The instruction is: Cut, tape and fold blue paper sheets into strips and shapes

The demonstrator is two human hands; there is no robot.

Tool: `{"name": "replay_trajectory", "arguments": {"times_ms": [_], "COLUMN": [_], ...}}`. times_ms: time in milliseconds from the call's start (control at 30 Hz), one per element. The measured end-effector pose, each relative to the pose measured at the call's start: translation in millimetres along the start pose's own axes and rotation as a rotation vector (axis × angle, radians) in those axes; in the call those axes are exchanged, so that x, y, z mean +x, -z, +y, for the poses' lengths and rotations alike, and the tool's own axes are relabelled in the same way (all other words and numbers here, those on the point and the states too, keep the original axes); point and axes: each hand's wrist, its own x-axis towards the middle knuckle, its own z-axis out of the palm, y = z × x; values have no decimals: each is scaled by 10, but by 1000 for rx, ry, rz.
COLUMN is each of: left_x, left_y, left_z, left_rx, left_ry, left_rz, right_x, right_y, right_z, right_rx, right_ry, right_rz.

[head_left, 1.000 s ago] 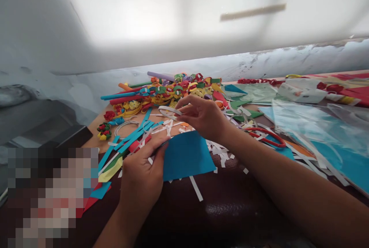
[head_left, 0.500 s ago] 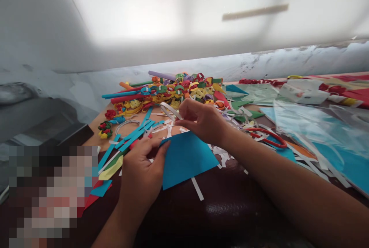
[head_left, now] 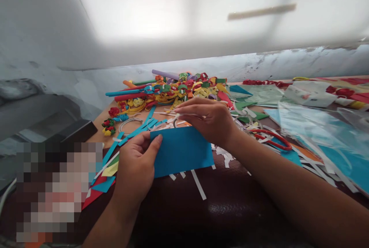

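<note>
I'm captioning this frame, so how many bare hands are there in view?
2. The left hand pinches the blue sheet by its left end; the right hand, near its top edge, holds a white ring. The pixelated patch may hide others.

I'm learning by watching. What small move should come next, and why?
Probably bring the pale ring to the top edge of the blue sheet: the right hand pinches the ring near that edge, and the left hand holds the sheet's left side.

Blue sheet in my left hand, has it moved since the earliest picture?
Yes, to the left: the blue sheet has shifted against the long white strip below it, and leaves slightly more of that strip uncovered.
</note>
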Motion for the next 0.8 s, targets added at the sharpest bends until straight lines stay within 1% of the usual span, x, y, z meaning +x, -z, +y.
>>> {"name": "replay_trajectory", "arguments": {"times_ms": [67,100,167,200,233,267,300,367,400,433,467,500,600,733,800], "left_x": [35,50,68,72,72,70,64,43,29,13,-3,-19,-53,-72,-80], "left_y": [7,8,9,8,6,2,-2,-14,-19,-23,-24,-24,-15,-8,-13], "left_z": [-48,-70,-103,-112,-117,-117,-114,-101,-93,-85,-78,-72,-60,-55,-53], "left_rx": [-66,-92,-131,-148,-162,-176,-188,-208,-218,-227,-235,-236,-204,-166,-150], "left_ry": [14,18,25,29,33,36,39,46,49,46,38,21,-37,-63,-98], "left_rz": [30,51,94,112,125,131,131,109,83,49,13,-15,-46,-82,-88], "right_x": [28,44,74,88,99,107,111,105,95,83,68,54,13,-41,-64], "right_y": [53,92,181,223,255,274,276,225,176,119,59,2,-113,-138,-132], "right_z": [-46,-85,-190,-251,-312,-371,-425,-509,-537,-555,-564,-567,-558,-562,-572], "right_rx": [-50,-85,-106,-67,20,146,293,562,656,712,730,721,625,487,391], "right_ry": [67,63,-10,-68,-134,-200,-268,-408,-472,-527,-568,-588,-569,-512,-470], "right_rz": [97,145,230,254,256,209,121,-118,-215,-272,-285,-266,-179,-162,-161]}}
